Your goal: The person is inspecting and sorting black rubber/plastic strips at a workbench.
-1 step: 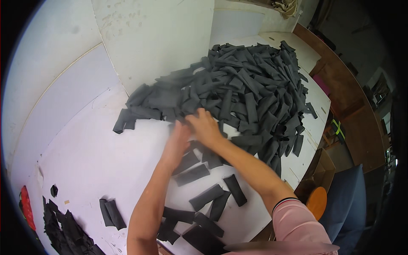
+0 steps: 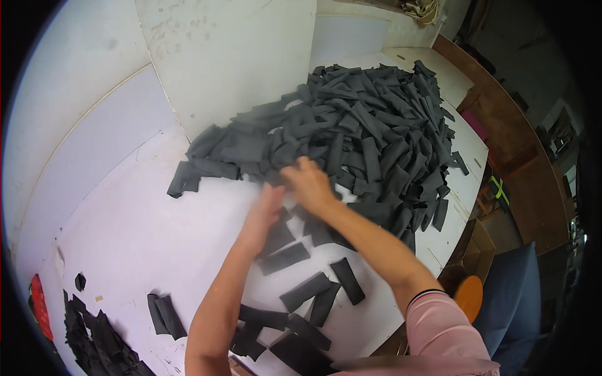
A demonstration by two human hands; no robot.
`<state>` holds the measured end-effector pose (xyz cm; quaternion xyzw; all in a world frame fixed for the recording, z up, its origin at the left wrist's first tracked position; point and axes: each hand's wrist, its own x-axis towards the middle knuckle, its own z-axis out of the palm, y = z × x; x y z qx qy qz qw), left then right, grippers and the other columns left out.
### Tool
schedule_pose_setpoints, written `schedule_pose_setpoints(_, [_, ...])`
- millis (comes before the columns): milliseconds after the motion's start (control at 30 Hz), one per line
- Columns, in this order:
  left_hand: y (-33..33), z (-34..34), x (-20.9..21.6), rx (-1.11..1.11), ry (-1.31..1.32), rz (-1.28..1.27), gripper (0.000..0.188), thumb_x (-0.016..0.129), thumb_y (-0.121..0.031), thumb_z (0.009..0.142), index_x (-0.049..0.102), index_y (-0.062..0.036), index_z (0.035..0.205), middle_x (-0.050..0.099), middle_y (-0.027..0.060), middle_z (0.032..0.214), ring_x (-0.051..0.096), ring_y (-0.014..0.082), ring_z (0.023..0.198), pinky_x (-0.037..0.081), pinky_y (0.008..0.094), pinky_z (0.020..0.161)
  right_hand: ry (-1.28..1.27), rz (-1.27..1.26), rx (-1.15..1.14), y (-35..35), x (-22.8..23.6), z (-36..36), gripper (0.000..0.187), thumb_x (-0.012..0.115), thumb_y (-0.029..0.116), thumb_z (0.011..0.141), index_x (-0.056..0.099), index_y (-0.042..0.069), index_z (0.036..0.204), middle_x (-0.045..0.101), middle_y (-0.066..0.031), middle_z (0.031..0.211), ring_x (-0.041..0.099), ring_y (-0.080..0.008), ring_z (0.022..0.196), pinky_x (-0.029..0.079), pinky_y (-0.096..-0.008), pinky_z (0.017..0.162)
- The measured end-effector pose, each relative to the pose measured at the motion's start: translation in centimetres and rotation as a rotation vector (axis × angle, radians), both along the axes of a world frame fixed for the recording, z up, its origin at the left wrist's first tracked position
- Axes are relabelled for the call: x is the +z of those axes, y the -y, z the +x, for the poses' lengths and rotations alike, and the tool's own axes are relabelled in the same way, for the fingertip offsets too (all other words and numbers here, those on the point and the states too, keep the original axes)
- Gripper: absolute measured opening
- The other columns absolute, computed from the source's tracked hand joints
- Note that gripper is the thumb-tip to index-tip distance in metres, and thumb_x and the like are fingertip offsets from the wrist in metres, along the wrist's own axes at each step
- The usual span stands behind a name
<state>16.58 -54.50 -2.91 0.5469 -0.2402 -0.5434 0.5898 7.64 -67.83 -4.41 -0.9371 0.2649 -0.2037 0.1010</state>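
Note:
A large heap of dark grey folded cloth pieces [image 2: 376, 119] covers the far part of the white table [image 2: 157, 232]. At its near edge my right hand [image 2: 311, 188] reaches in from the right, fingers bent down and closed against the cloth; what they grip is hidden. Close beside it on the left is my left hand [image 2: 268, 205], its fingers smeared by motion. Below my hands, several loose cloth pieces [image 2: 304, 291] lie scattered toward the table's near edge.
A pair of cloth pieces [image 2: 166, 314] lies left of my left forearm. Farther left is a pile of black cloth [image 2: 100, 338]. A white wall panel [image 2: 232, 62] stands behind the table. To the right are an orange round seat [image 2: 468, 297] and a cardboard box [image 2: 475, 247].
Both hands have shifted slightly right. My left hand has also come a little nearer, and the cloth around the fingers has moved slightly.

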Motion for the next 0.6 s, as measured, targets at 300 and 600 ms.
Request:
schedule_pose_setpoints(300, [-12.7,6.0,-2.7,0.477,1.214,0.223,0.047,0.062,-0.025,0.076,0.048,-0.0010,0.113,0.042,0.0256,0.118,0.041,0.0385,0.109,0.034,0.0416,0.092,-0.126,-0.382,-0.249,18.5,17.9,-4.6,0.073,0.073,0.016,0.061,0.040,0.028,0.126,0.032,-0.0231,0.129,0.038,-0.0394,0.114,0.037,-0.0428,0.093])
schedule_pose_setpoints(600, [-15.5,3.3,0.8,-0.018,1.332,0.479,0.093,0.066,-0.052,0.064,0.024,-0.0076,0.134,0.020,0.0324,0.132,0.024,0.0455,0.121,0.029,0.0523,0.093,-0.046,0.059,-0.156,5.5,11.8,-9.8,0.057,0.068,0.027,0.069,0.046,0.005,0.116,0.048,-0.0190,0.106,0.047,-0.0339,0.101,0.039,-0.0388,0.086])
